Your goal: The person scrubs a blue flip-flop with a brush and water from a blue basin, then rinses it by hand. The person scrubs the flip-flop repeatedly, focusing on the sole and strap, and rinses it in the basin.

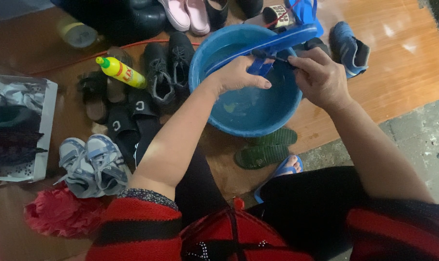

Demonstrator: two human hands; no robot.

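A round blue basin with a little water stands on the wooden floor in front of me. Over it my left hand holds a blue sandal by its strap, the sole lying across the basin's far rim. My right hand is closed on a thin dark brush handle that touches the sandal. A second blue sandal lies on the floor just right of the basin.
A yellow detergent bottle lies left of the basin among several dark shoes and sandals. Grey-blue children's shoes, a red cloth, a pair of green slippers and pink shoes surround me. My foot wears a blue slipper.
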